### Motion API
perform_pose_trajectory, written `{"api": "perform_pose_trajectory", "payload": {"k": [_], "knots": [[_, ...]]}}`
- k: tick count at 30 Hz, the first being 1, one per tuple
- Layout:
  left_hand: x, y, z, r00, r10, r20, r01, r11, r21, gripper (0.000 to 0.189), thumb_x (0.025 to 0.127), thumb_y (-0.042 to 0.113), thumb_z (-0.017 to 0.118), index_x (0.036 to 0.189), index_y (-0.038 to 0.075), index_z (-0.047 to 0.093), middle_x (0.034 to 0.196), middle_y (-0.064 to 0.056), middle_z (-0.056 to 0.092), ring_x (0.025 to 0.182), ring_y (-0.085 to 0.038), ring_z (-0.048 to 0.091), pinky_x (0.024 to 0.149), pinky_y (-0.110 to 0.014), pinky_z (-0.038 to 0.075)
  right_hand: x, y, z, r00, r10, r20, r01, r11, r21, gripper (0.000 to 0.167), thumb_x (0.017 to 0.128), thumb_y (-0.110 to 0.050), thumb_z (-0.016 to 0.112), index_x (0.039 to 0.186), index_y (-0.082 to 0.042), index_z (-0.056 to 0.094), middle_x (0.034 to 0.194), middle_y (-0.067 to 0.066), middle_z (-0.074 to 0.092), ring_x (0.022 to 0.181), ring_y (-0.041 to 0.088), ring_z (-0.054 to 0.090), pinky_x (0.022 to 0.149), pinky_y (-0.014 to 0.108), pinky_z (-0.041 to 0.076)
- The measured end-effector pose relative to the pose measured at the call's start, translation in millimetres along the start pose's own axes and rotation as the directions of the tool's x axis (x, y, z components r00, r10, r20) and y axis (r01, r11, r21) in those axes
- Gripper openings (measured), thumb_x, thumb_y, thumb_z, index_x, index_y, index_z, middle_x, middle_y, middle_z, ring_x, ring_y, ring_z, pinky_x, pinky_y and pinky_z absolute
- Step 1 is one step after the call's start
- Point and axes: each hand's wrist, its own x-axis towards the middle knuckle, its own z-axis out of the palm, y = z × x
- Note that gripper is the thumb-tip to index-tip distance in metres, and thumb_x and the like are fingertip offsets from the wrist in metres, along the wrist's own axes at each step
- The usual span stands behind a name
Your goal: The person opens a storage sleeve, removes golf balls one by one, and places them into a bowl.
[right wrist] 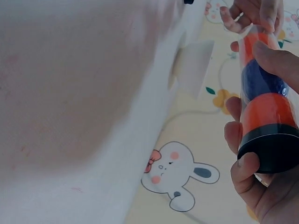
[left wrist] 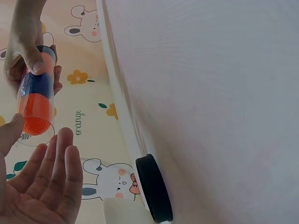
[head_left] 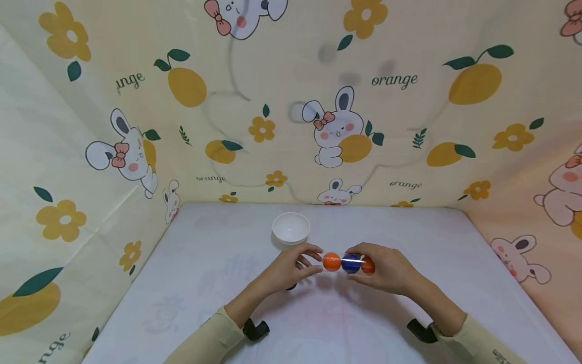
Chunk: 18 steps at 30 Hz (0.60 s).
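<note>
While the right hand (head_left: 392,268) grips it, the clear ball tube (head_left: 350,263) lies crosswise

Over the white table (head_left: 345,323), well inside both side edges, its black end (right wrist: 271,154) points right, its transparent end toward the left hand (head_left: 287,269), fingers spread. A white bowl (head_left: 291,230) stands farther back.

Your right-hand grip (left wrist: 21,53) held a clear tube (left wrist: 37,93) of orange and blue balls (left wrist: 35,109).
Your left-hand grip (left wrist: 39,186), fingers loosely extended, was just beside the tube's see-through end; thumb contact was hard to tell. A black disc (left wrist: 154,189) showed by the pale surface's (left wrist: 215,93) edge.
</note>
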Motion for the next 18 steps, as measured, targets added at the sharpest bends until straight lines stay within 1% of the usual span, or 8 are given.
{"api": "perform_pose_trajectory", "payload": {"k": [6, 13, 18], "knots": [[-1.0, -0.7, -1.9, 1.000, 0.003, -0.001, -0.003, 1.000, 0.001, 0.046, 0.103, 0.032, 0.077, 0.144, 0.016, 0.063, 0.127, 0.003, 0.073, 0.099, -0.008, 0.070, 0.087, -0.024, 0.059, 1.1, -2.1, -1.0, 1.000, 0.008, 0.007, -0.009, 1.000, 0.015, 0.050, 0.085, -0.043, 0.093, 0.127, -0.024, 0.074, 0.113, -0.010, 0.075, 0.095, 0.008, 0.069, 0.082, 0.032, 0.061], [-1.6, -1.2, -3.3, 1.000, -0.008, -0.005, 0.008, 1.000, -0.014, 0.044, 0.103, 0.030, 0.076, 0.143, 0.018, 0.064, 0.130, -0.002, 0.073, 0.098, -0.008, 0.070, 0.087, -0.024, 0.059, 3.6, -4.6, -1.2, 1.000, -0.017, -0.009, 0.017, 1.000, -0.002, 0.050, 0.084, -0.041, 0.093, 0.127, -0.023, 0.074, 0.114, -0.008, 0.076, 0.094, 0.007, 0.070, 0.081, 0.031, 0.061], [-3.5, -0.6, -4.4, 1.000, -0.014, -0.012, 0.014, 1.000, -0.010, 0.044, 0.102, 0.030, 0.077, 0.143, 0.021, 0.064, 0.131, -0.001, 0.073, 0.098, -0.008, 0.071, 0.087, -0.024, 0.059, 5.1, -6.0, -1.0, 1.000, -0.018, -0.011, 0.018, 1.000, -0.006, 0.050, 0.084, -0.041, 0.093, 0.127, -0.022, 0.074, 0.115, -0.006, 0.076, 0.094, 0.009, 0.071, 0.082, 0.033, 0.062]]}}
